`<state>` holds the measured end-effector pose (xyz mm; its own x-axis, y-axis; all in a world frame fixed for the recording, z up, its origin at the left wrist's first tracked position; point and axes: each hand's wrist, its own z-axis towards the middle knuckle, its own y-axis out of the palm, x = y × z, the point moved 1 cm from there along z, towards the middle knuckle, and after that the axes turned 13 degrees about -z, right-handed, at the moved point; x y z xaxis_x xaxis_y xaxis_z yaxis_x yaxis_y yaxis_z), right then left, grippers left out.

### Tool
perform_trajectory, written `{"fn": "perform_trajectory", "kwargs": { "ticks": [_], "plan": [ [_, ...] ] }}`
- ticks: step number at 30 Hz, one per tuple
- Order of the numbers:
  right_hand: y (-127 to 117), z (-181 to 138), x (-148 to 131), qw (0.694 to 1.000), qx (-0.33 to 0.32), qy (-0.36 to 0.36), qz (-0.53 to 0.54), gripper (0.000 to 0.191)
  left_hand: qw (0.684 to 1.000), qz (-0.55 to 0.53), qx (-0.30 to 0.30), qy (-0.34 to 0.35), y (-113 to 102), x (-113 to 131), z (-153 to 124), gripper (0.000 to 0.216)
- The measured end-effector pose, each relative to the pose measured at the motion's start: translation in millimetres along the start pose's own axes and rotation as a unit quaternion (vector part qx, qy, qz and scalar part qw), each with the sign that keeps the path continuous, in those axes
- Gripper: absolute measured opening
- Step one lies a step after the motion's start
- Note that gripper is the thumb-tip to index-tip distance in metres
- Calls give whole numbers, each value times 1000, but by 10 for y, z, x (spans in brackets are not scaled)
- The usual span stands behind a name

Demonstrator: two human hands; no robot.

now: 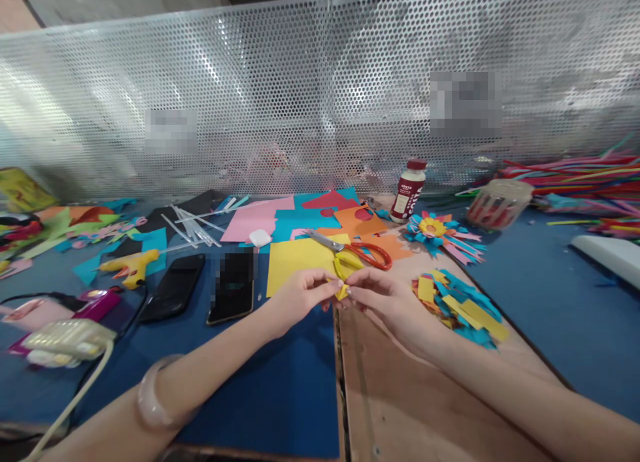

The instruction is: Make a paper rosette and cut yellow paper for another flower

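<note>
My left hand (299,294) and my right hand (380,301) meet in the middle of the table, both pinching a small folded yellow paper piece (343,291). Just beyond the fingers lies a yellow paper sheet (295,261) and orange-handled scissors (357,250). A pile of yellow and blue paper strips (460,307) lies right of my right hand. A pale bangle sits on my left wrist.
Two phones (175,287) (233,285) lie left of my hands, with a yellow glue gun (130,267) and glue sticks (193,227) farther left. Coloured sheets (300,217), a paper flower (440,233), a bottle (408,190) and a plastic tub (497,203) stand behind. Perforated metal screen (320,95) at the back.
</note>
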<state>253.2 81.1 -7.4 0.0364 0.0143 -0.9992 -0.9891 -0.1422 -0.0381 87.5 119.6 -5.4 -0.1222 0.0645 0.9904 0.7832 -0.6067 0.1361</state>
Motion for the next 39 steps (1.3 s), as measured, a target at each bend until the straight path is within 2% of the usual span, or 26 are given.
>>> {"fn": "perform_trajectory", "kwargs": {
  "ticks": [15, 39],
  "plan": [
    [22, -14, -16, 998, -22, 6, 65, 18, 999, 35, 8, 13, 18, 39, -18, 25],
    [7, -3, 38, 998, -28, 19, 44, 22, 999, 41, 2, 13, 11, 32, -22, 25]
  ]
}}
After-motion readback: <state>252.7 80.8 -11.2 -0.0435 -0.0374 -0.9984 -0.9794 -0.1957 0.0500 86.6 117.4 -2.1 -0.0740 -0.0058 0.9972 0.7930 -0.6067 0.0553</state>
